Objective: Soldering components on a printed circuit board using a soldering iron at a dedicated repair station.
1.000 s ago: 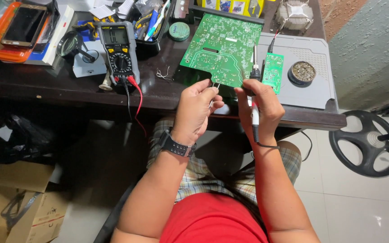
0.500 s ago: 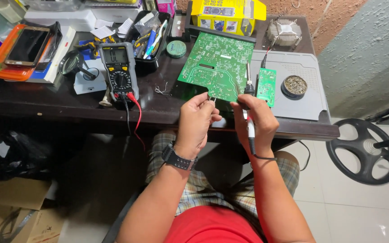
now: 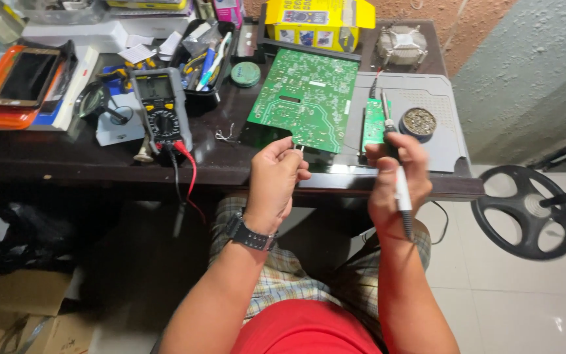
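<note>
my hands are now more apart than before; my left hand [image 3: 275, 180] pinches a small component [image 3: 298, 149], my right hand [image 3: 393, 180] at 3 o'clock grips the soldering iron [image 3: 397, 172] near the green board [image 3: 306, 98].

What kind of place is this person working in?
Probably a small electronics repair bench: a green circuit board lies on the dark desk, a multimeter beside it, and the right hand holds a soldering iron.
</note>
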